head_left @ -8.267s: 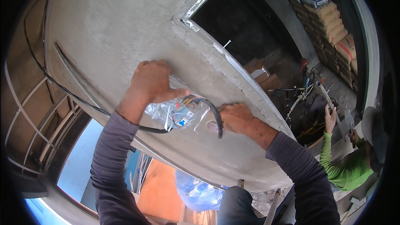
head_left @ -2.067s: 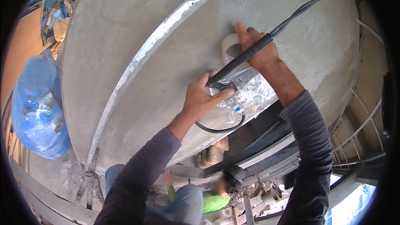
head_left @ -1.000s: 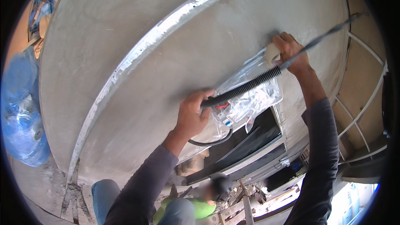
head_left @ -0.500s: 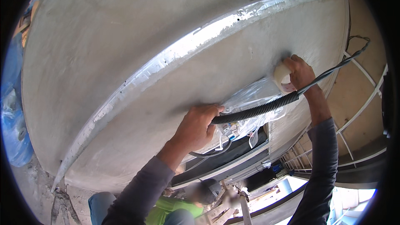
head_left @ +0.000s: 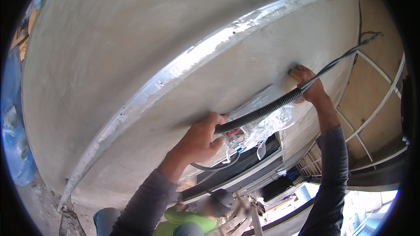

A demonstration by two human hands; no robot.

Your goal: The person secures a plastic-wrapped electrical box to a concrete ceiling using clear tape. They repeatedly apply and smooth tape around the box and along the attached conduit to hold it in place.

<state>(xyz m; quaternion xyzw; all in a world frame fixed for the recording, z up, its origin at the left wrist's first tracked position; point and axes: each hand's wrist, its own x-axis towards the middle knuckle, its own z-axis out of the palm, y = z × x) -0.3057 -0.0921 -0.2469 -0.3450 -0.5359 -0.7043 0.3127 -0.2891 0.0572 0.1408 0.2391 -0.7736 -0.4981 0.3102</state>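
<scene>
My right hand [head_left: 308, 82] grips a cream roll of tape [head_left: 290, 84] against the grey curved surface [head_left: 144, 43]; the hand and the corrugated tube partly cover the roll. From the roll, clear plastic sheeting [head_left: 272, 124] stretches toward my left hand [head_left: 199, 139]. My left fingertips press on the surface at the sheeting's other end, the thumb apart from them. Between the hands runs a black corrugated tube [head_left: 258, 112], with twisted grey cables [head_left: 343, 61] coming out of its upper end. Its lower end meets my left fingers. Small wires and fittings [head_left: 234, 136] show beneath the sheeting.
A long shiny metal strip [head_left: 192, 59] curves across the surface. White metal framing [head_left: 374, 70] stands at the right. Below, a person in a bright green top [head_left: 188, 220] is near a dark opening [head_left: 249, 159]. Blue plastic [head_left: 15, 135] hangs at the far left.
My right hand and the tape roll sit slightly lower and further left in view, the roll now more covered. My left hand has shifted slightly left. The tube and cables have shifted left too.
</scene>
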